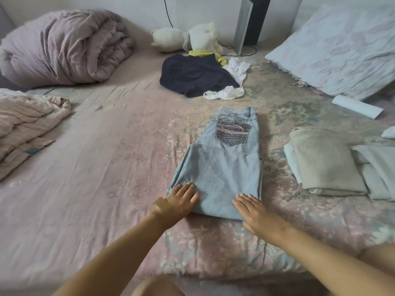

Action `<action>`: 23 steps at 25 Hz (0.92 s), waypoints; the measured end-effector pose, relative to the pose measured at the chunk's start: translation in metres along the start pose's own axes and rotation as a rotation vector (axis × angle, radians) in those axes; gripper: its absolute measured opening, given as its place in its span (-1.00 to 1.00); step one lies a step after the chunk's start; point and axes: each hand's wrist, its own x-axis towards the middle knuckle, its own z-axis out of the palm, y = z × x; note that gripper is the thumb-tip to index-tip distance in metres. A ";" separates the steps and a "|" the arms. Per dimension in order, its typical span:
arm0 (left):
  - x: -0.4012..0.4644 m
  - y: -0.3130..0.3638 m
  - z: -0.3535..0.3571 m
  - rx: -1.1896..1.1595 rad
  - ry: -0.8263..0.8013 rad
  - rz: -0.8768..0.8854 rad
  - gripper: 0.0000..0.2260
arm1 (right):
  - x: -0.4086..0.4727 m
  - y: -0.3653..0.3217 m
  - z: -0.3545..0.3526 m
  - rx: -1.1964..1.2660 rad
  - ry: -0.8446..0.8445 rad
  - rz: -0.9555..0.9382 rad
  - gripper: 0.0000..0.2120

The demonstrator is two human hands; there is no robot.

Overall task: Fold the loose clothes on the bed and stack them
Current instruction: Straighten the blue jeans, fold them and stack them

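Bed [106, 167] with folded jeans [220, 167] mid-right (pocket up). Loose dark garment [192, 75] behind, folded stack [324, 161] at right. Left hand [181, 201] and right hand [256, 212] flat, fingers straight, pressing jeans' near edge.

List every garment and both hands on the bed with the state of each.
jeans: folded, flat
left hand: flat on jeans
right hand: flat on jeans
dark garment: loose, crumpled
white garment: loose, crumpled
yellow garment: mostly covered
beige garment: folded, on stack
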 end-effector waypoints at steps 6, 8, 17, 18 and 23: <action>-0.059 0.055 -0.040 -0.312 -0.045 0.248 -0.61 | -0.073 0.000 -0.029 -0.056 -0.030 -0.385 -0.27; -0.074 0.045 -0.040 -0.361 -0.099 0.322 -0.44 | -0.086 0.017 -0.021 -0.132 -0.091 -0.511 -0.33; -0.052 0.008 -0.008 -0.318 -0.025 0.218 -0.50 | -0.058 0.039 -0.017 0.177 -0.194 -0.263 -0.47; -0.050 0.003 -0.010 -0.354 0.014 0.210 -0.55 | -0.054 0.040 -0.027 0.305 -0.168 -0.183 -0.64; 0.023 -0.028 -0.064 -1.285 0.142 -0.610 -0.68 | 0.008 0.057 -0.064 1.110 0.247 0.669 -0.86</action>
